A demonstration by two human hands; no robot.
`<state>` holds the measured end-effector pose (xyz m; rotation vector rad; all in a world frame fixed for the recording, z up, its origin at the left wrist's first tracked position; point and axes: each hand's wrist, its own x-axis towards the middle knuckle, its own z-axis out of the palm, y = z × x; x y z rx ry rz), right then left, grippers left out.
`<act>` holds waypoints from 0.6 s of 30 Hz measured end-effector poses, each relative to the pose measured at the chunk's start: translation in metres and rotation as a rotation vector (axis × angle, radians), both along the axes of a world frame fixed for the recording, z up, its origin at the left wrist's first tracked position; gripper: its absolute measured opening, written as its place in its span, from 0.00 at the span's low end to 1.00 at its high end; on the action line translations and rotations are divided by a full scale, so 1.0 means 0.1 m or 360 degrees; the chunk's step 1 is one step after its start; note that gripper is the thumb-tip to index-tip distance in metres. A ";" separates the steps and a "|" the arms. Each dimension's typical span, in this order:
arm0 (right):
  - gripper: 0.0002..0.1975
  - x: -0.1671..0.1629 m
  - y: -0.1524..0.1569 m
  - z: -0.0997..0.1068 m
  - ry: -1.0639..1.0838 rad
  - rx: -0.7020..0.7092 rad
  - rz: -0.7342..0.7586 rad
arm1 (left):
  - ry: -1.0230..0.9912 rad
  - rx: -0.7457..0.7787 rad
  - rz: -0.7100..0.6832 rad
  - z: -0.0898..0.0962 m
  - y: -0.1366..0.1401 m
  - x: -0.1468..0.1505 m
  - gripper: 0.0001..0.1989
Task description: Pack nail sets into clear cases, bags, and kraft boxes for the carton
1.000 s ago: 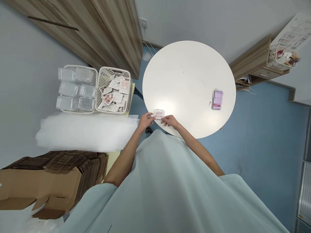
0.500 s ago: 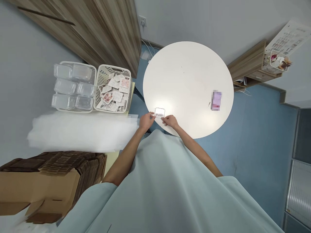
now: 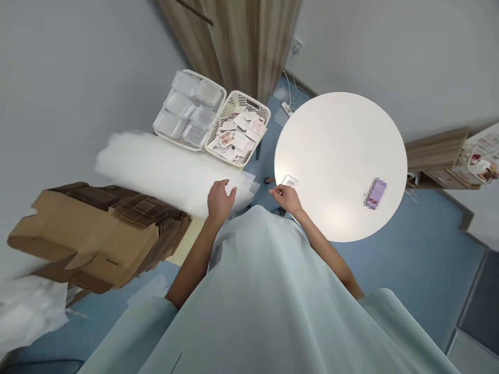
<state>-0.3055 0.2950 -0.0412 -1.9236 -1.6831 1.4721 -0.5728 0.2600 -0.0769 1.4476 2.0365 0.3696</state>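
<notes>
L hand (image 3: pixel 220 201) empty, splayed, nr white sheets (image 3: pixel 163 165). R hand (image 3: pixel 287 197) curled by 1 sm clear box (image 3: pixel 290 180) on rnd table (image 3: pixel 337 137); can't tell if gripping.

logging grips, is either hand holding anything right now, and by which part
The left hand is open and holds nothing. The right hand overlaps the near edge of the case; whether it grips it cannot be told.

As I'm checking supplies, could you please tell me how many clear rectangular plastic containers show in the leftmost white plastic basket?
6 in the white plastic basket: far-left container, far-right container, middle-left container, middle-right container, near-left container and near-right container. More may be hidden underneath.
</notes>
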 end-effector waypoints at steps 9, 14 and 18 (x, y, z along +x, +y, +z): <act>0.10 -0.94 0.18 0.05 0.0004 0.0097 0.0339 | 0.0339 -0.0184 0.0090 -0.43 -0.16 -0.84 0.29; 0.10 -1.22 0.15 0.09 -0.0027 0.0076 0.0443 | 0.0424 -0.0181 0.0013 -0.49 -0.19 -0.84 0.22; 0.09 -1.32 0.11 0.11 -0.0079 0.0047 0.0491 | 0.0360 -0.0153 0.0003 -0.51 -0.23 -0.84 0.20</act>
